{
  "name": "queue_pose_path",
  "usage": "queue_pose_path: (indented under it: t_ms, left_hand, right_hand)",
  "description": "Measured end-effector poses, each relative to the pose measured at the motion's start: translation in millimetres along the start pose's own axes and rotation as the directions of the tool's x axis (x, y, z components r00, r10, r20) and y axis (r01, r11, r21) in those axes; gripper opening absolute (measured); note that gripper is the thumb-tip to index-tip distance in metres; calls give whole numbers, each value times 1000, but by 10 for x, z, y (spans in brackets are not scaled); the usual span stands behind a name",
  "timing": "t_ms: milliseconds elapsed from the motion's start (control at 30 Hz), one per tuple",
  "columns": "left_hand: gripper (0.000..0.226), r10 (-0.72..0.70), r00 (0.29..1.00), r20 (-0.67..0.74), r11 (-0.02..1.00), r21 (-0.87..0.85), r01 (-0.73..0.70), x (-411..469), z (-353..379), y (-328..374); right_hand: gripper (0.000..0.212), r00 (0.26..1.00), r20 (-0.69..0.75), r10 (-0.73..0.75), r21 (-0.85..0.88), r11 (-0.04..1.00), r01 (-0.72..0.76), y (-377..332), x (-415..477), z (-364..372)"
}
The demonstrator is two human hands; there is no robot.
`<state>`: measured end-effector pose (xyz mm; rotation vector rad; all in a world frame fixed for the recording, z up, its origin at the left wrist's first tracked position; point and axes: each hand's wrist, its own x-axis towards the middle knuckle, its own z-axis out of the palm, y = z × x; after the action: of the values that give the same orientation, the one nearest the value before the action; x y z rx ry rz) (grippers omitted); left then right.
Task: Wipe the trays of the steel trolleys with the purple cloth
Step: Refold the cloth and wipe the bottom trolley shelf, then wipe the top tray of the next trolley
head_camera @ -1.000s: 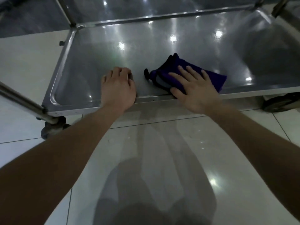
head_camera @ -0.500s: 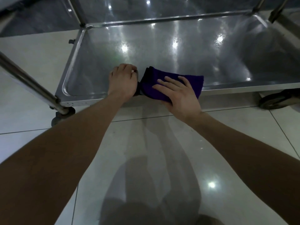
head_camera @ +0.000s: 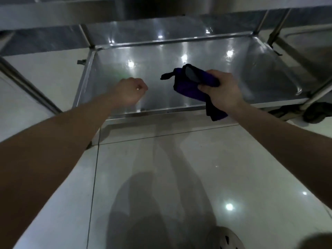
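– So, what is nearest?
– Pale glossy floor tiles [head_camera: 179, 159] with the person's shadow across them, and two bare forearms reaching forward over it.

– And the left hand [head_camera: 130, 93]?
– It hangs over the near left part of the bottom tray [head_camera: 161, 51], knuckles up, fingers curled under into a fist. Nothing shows in it.

– The right hand [head_camera: 222, 90]?
– It grips the purple cloth [head_camera: 190, 85], bunched into a thick wad, over the near right part of the same tray. One dark tail pokes out to the left, and another end hangs below the hand, across the tray's near rim [head_camera: 152, 113]. I cannot tell whether the cloth touches the steel.

– Are the hands apart?
– Yes, well apart, with bare shiny tray between them.

– Farther back?
– The tray's far rim, with upright posts at its far corners. Above, at the top edge, runs the steel edge of an upper shelf [head_camera: 125, 11]. At the right a dark wheel [head_camera: 316, 112] sits by the near corner, and beyond it shows part of a second trolley [head_camera: 305, 40].
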<state>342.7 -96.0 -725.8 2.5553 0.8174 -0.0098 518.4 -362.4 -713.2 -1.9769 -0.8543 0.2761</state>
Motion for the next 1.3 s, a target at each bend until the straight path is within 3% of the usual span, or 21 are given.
queue_pose_path:
  t_ms: [67,167,233,333,400,500,567,633,733,800,933,1033,1133,1200,1300]
  left_hand:
    - [28,12,997,83,1000,9,-12,-160,-256,46]
    - [27,33,973,229,996,78,-52,-449,-490,61]
    - [26,41,969,244,996,66,-58,-645,-570,41]
    - [29,-43,988,149,961,-265,82,-928,-606,-42]
    - [41,-135,972,191,882,-424,206,-1095,-591,-93]
    - [65,-185,929,320,815,-478,327,-1281,-614,-136]
    - [67,-159,929,333,755,-566,332,-1364,-644,-130]
    - [50,-81,947,311,674,-683,282,-1430,-679,-123]
    - [41,-1,970,243,503,-838,211,-1527,-706,-166]
    - [41,-16,979,204,453,-871,189,-1594,-772,-196]
    - [38,-192,978,78,562,-808,175,-1762,-966,-216]
    - [45,-202,979,-13,685,-716,132,-2022,-1082,-227]
    - [63,-209,978,13,788,-590,176,-2327,-1083,-256]
    - [66,-225,972,69,800,-556,225,-2534,-1038,-252]
    - [59,-335,939,77,736,-601,312,-2889,-999,-111]
  right_hand:
    - [21,998,56,27,-1,1000,-27,-226,51,-73]
    - [20,984,176,28,-156,988,-1,-556,107,-84]
    - [22,968,247,51,-250,968,13,-784,131,-41]
    - [25,935,336,112,-270,963,-18,-1141,152,77]
    - [22,923,351,156,-185,978,-95,-1361,109,219]
    - [19,918,343,197,147,954,-260,-1589,-134,454]
    - [26,911,347,222,381,855,-354,-1691,-339,579]
    - [33,881,414,231,523,732,-437,-1739,-467,659]
    - [35,829,516,217,590,611,-527,-1789,-616,732]
    - [33,790,537,296,551,587,-594,-1805,-662,804]
    - [30,761,537,364,454,635,-624,-1827,-682,922]
    - [32,775,554,304,501,622,-602,-1931,-804,988]
    - [41,760,583,286,463,653,-600,-1949,-1046,1097]
    - [45,733,590,339,415,652,-635,-1950,-1231,1132]
    - [44,708,604,366,309,711,-632,-2073,-1416,997]
